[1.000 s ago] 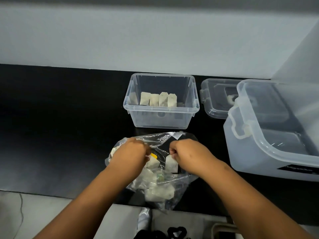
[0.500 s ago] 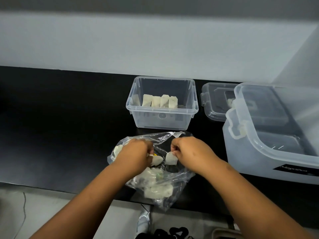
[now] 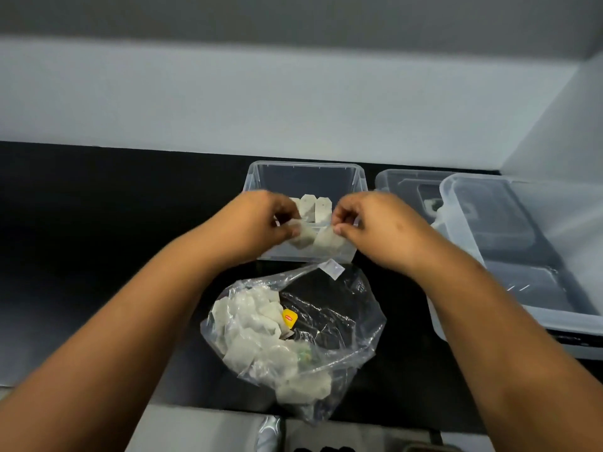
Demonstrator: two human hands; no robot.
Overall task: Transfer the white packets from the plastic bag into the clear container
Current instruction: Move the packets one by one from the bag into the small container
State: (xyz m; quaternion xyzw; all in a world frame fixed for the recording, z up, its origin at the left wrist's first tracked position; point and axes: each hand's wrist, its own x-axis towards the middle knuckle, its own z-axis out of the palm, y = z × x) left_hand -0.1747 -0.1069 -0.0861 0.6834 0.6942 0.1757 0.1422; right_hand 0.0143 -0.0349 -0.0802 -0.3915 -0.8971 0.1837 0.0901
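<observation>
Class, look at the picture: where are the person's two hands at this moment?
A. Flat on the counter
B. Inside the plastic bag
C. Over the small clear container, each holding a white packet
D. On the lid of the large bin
C: the left hand and the right hand each pinch a white packet over the clear container, beyond the plastic bag.

Both the left hand (image 3: 261, 220) and right hand (image 3: 375, 223) have lifted from the plastic bag (image 3: 342, 321) to the clear container (image 3: 306, 171), each pinching a white packet (image 3: 305, 238).

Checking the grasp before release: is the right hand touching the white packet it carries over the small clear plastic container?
Touching. The head view shows the right hand pinching the white packet's upper edge between thumb and fingertips.
</observation>
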